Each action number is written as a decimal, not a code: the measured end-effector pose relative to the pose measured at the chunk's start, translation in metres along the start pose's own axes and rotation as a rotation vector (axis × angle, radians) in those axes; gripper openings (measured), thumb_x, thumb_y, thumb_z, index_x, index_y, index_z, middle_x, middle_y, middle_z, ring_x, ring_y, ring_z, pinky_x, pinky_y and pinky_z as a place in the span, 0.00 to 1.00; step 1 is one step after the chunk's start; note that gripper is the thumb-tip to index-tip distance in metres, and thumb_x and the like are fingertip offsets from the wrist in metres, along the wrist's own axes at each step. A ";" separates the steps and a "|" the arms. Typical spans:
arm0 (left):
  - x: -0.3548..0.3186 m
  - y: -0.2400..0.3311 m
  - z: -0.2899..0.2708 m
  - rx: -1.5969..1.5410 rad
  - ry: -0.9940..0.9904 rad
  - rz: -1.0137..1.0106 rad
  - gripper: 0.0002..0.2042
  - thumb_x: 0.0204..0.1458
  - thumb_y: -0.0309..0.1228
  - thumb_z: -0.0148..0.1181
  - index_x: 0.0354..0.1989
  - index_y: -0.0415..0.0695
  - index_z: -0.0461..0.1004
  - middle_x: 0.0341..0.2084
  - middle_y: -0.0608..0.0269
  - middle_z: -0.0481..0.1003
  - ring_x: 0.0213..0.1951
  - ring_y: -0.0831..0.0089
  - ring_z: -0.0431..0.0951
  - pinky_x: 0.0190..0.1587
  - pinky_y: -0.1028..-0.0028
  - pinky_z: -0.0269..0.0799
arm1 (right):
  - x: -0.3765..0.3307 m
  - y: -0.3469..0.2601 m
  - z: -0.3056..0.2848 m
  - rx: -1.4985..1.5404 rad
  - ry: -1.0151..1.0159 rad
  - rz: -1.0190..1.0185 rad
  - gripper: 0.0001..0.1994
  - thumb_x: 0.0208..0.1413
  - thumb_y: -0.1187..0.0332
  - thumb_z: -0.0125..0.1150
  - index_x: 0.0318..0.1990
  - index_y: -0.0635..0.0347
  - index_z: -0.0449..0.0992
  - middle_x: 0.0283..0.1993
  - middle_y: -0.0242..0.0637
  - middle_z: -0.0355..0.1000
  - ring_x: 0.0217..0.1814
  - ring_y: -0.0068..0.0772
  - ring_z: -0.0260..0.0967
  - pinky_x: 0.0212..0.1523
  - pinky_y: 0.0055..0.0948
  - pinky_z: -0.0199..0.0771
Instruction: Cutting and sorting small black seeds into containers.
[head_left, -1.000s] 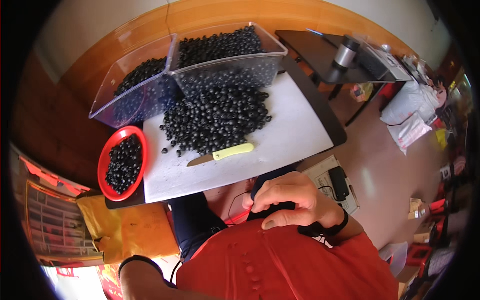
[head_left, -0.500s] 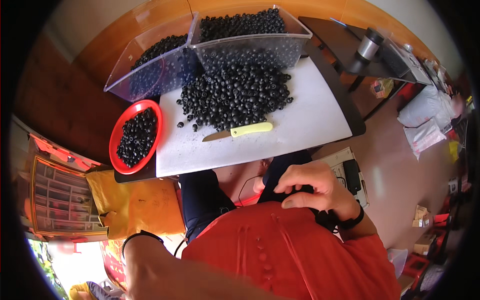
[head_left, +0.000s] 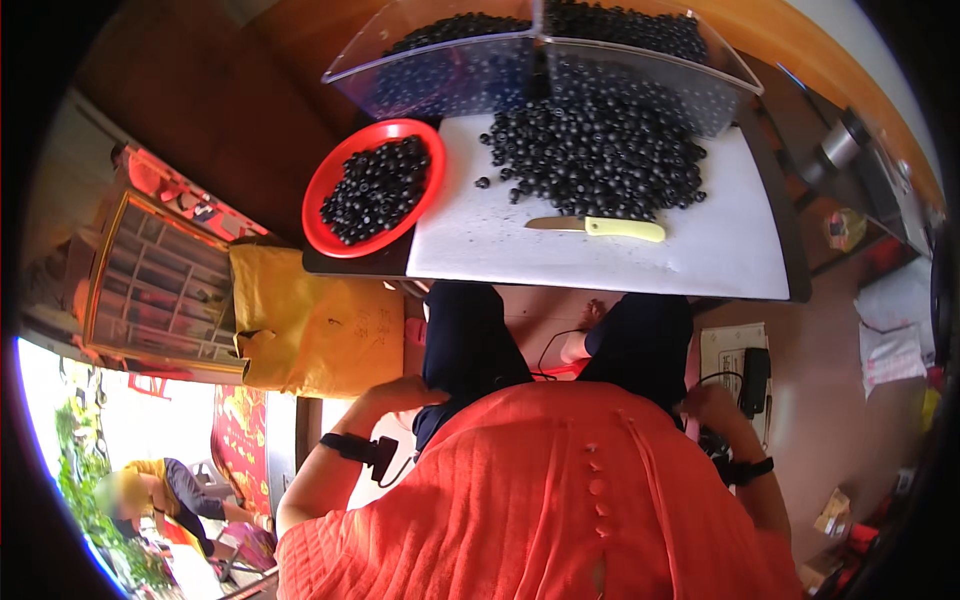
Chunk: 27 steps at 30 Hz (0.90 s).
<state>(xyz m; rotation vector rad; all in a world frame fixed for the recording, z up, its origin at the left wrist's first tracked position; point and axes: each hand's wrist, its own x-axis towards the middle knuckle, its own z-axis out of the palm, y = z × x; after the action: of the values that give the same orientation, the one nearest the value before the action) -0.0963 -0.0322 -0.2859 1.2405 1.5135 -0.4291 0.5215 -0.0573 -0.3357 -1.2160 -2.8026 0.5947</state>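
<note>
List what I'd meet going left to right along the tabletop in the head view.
Round red plastic bowl of small dark berries → loose heap of dark berries on the white cutting board → yellow-handled knife.

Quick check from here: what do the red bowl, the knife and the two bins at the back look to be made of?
Red bowl: likely plastic, with a glossy, uniformly coloured rim. Knife: grey blade that looks like metal, and a pale yellow handle, probably plastic with a matte finish. Bins: clear plastic, since the dark berries show through the walls.
</note>
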 end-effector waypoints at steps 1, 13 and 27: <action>-0.006 0.001 0.003 -0.018 0.009 -0.009 0.34 0.56 0.60 0.64 0.42 0.31 0.83 0.32 0.50 0.82 0.34 0.62 0.84 0.36 0.67 0.82 | 0.001 -0.022 -0.002 0.222 -0.124 0.267 0.09 0.58 0.62 0.66 0.30 0.57 0.83 0.28 0.38 0.77 0.28 0.39 0.75 0.29 0.37 0.73; -0.024 -0.013 0.028 -0.073 -0.237 0.052 0.24 0.53 0.51 0.67 0.32 0.37 0.86 0.27 0.50 0.84 0.32 0.60 0.86 0.36 0.64 0.82 | -0.003 -0.144 -0.084 0.810 -0.139 0.657 0.22 0.64 0.53 0.57 0.46 0.65 0.84 0.42 0.51 0.83 0.45 0.40 0.80 0.43 0.36 0.75; -0.003 0.036 0.004 0.336 -0.029 0.144 0.28 0.32 0.51 0.82 0.25 0.34 0.83 0.21 0.48 0.81 0.27 0.56 0.83 0.32 0.61 0.77 | 0.033 -0.048 0.009 0.136 -0.560 0.683 0.25 0.59 0.45 0.56 0.40 0.60 0.85 0.42 0.53 0.82 0.47 0.56 0.82 0.45 0.50 0.82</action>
<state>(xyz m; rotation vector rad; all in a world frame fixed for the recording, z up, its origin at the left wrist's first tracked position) -0.0640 -0.0233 -0.2725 1.5864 1.3522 -0.6202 0.4637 -0.0667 -0.3314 -2.2825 -2.5796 1.3083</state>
